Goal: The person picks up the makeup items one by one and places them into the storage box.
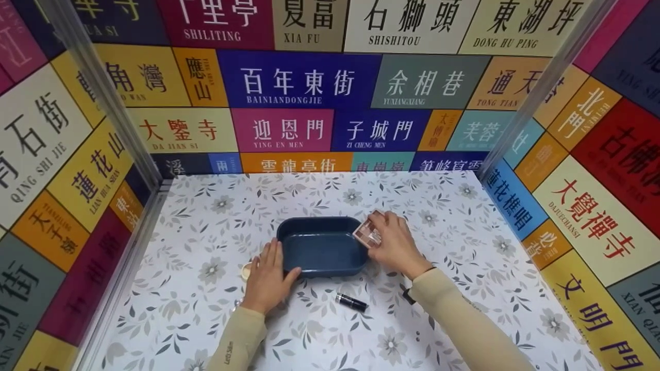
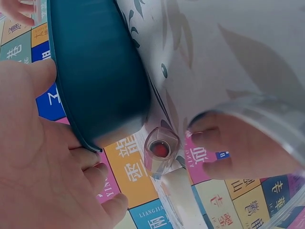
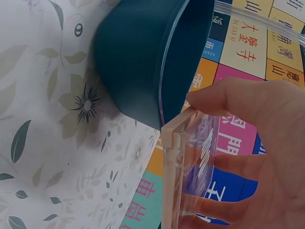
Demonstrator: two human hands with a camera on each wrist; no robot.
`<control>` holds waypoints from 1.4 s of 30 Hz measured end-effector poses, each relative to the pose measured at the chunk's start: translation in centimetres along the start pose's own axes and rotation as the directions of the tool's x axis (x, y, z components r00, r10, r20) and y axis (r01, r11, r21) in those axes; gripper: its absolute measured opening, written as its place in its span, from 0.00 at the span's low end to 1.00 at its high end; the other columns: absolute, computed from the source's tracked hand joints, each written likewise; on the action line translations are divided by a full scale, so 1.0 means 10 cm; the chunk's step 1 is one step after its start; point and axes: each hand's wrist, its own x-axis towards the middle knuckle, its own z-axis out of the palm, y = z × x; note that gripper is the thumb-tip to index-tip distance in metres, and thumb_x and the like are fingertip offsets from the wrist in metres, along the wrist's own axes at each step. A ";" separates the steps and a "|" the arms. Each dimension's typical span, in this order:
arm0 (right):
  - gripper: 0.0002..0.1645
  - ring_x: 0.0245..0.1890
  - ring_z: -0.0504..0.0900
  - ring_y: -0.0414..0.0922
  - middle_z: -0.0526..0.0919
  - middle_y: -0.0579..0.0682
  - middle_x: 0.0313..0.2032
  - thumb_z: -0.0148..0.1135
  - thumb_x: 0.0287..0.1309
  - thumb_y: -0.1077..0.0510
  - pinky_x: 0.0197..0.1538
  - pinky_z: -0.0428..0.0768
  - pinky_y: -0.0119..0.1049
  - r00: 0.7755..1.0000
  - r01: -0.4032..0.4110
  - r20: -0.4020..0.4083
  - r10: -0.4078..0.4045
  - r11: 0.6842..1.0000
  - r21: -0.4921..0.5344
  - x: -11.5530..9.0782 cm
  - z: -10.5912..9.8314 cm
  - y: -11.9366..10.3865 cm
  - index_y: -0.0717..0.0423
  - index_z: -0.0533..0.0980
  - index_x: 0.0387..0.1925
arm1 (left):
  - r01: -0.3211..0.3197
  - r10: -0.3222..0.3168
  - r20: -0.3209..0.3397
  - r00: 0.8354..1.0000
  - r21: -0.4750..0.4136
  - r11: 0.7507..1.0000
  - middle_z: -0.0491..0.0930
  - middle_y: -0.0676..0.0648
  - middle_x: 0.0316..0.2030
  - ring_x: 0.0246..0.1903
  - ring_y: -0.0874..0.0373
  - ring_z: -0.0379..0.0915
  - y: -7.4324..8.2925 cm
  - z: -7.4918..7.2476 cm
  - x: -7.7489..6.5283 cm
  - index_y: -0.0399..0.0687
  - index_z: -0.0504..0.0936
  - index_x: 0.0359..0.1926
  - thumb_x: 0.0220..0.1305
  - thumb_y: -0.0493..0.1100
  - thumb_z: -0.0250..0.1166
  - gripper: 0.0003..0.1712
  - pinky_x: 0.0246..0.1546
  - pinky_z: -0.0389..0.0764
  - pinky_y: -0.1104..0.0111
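A dark blue rectangular dish (image 1: 322,252) stands on the patterned tabletop. My left hand (image 1: 268,278) rests against its left end with fingers stretched out and the thumb by the near side; the left wrist view shows thumb and fingers at the dish (image 2: 100,71) rim. My right hand (image 1: 394,242) pinches a pinkish compact palette (image 1: 367,233) with a clear lid, tilted at the dish's right end. In the right wrist view the palette (image 3: 174,162) edge meets or nearly meets the dish rim. The dish's visible inside holds nothing.
A black lipstick-like tube (image 1: 351,303) lies in front of the dish. A round cream-coloured item (image 1: 246,272) is partly hidden by the left hand. In the left wrist view, a small clear faceted piece with a red centre (image 2: 159,149) sits beside the dish. Lettered panels enclose the table.
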 end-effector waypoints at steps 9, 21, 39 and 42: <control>0.56 0.61 0.64 0.61 0.65 0.62 0.64 0.77 0.35 0.54 0.63 0.68 0.55 0.997 0.047 0.063 -0.046 0.999 -0.017 0.13 0.02 -0.09 0.47 0.67 0.72 | 0.015 -0.015 0.026 1.000 0.011 1.000 0.48 0.39 0.78 0.77 0.44 0.42 0.00 0.00 0.00 0.35 0.53 0.77 0.71 0.66 0.55 0.50 0.73 0.47 0.46; 0.57 0.64 0.63 0.61 0.64 0.61 0.67 0.78 0.36 0.55 0.65 0.68 0.56 0.984 0.140 0.112 -0.137 0.990 -0.013 0.32 0.09 -0.16 0.44 0.66 0.73 | -0.007 0.007 0.000 1.000 0.003 1.000 0.51 0.36 0.77 0.76 0.42 0.44 0.00 0.00 0.01 0.33 0.55 0.76 0.71 0.64 0.58 0.49 0.72 0.50 0.44; 0.59 0.70 0.59 0.55 0.59 0.59 0.72 0.78 0.40 0.54 0.67 0.68 0.55 0.937 0.238 0.261 -0.234 0.971 0.016 0.50 0.25 -0.23 0.33 0.62 0.75 | 0.004 -0.005 0.017 1.000 0.026 1.000 0.49 0.38 0.78 0.77 0.44 0.42 -0.01 0.02 0.00 0.35 0.52 0.77 0.72 0.68 0.53 0.51 0.73 0.50 0.45; 0.59 0.69 0.60 0.54 0.59 0.58 0.72 0.78 0.40 0.53 0.66 0.69 0.53 0.926 0.261 0.279 -0.255 0.965 0.017 0.53 0.28 -0.25 0.31 0.61 0.75 | 0.006 -0.006 0.016 1.000 0.035 0.999 0.48 0.38 0.78 0.76 0.43 0.43 -0.02 0.02 0.01 0.35 0.52 0.78 0.72 0.68 0.53 0.51 0.72 0.51 0.45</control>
